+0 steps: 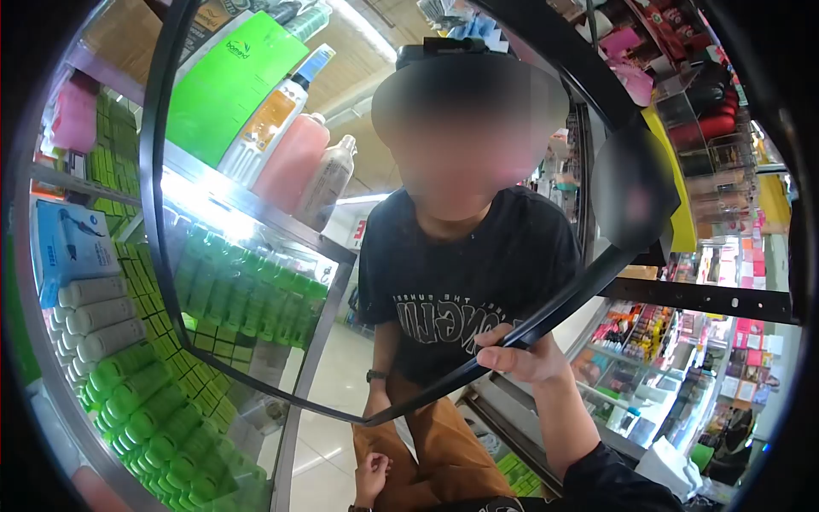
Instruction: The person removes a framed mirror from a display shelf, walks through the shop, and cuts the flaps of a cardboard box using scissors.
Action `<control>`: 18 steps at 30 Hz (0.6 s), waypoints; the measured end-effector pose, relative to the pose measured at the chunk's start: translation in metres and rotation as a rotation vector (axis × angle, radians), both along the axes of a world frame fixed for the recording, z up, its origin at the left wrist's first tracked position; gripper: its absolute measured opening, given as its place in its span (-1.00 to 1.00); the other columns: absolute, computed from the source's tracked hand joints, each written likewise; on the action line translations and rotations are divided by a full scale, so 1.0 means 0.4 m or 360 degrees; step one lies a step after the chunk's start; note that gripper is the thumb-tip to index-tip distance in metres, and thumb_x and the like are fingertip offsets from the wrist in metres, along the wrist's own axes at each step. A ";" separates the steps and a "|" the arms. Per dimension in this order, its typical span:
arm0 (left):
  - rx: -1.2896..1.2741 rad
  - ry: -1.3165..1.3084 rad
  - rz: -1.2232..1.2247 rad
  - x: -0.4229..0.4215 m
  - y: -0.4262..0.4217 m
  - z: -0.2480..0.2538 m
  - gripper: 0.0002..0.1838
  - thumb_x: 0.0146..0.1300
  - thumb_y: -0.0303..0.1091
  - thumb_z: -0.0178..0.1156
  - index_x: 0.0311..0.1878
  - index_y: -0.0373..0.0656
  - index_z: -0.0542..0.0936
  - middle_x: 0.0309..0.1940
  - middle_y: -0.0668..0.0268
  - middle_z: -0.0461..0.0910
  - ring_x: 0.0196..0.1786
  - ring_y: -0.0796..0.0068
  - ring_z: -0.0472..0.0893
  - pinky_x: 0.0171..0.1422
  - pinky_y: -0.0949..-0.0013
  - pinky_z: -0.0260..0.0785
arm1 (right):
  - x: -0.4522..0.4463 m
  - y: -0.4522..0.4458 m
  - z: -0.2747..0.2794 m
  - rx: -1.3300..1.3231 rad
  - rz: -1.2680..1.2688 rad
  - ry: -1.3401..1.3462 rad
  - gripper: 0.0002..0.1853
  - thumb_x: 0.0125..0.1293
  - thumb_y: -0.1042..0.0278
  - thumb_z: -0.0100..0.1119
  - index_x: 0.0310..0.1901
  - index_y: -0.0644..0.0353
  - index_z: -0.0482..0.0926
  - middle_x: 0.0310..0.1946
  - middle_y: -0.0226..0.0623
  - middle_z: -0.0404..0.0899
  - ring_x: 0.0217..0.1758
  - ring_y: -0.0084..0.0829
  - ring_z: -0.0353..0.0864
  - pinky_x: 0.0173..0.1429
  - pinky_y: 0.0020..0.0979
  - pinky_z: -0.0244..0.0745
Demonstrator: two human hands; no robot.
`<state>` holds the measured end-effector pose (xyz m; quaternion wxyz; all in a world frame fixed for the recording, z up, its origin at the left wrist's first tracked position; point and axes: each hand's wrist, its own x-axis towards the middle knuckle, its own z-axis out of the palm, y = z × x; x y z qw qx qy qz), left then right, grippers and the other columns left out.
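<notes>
My right hand (536, 363) is closed around the lower right edge of a large mirror (299, 399) with a black frame, which is tilted in front of me. A person in a dark printed T-shirt (465, 264) is reflected in its glass, along with shelves of bottles. Low in the view, beside brown trousers (456, 444), my left hand (373, 472) hangs with its fingers curled in. I see nothing in that hand. It is apart from the mirror, and a dark watch band shows at its wrist.
Shelves on the left carry rows of green bottles (141, 418), white-capped bottles (102, 316) and a blue-and-white box (72, 243). To the right stand a glass display case (610, 384) with small goods and a dark perforated metal rail (708, 299). A white bag (670, 469) is at lower right.
</notes>
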<state>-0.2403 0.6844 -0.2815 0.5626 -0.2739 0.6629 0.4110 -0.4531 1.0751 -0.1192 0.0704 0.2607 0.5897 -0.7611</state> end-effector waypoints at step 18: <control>0.0024 -0.0146 -0.0130 -0.050 0.047 -0.035 -0.84 0.43 -0.33 0.12 -0.10 -0.23 0.53 -0.25 0.29 0.70 -0.31 0.54 0.64 -0.23 0.55 0.47 | -0.007 0.007 -0.020 0.0224 0.0092 0.0228 -0.74 -0.05 0.82 0.41 -0.26 0.49 0.68 -0.25 -0.18 0.73 -0.26 -0.43 0.69 -0.05 -0.55 0.57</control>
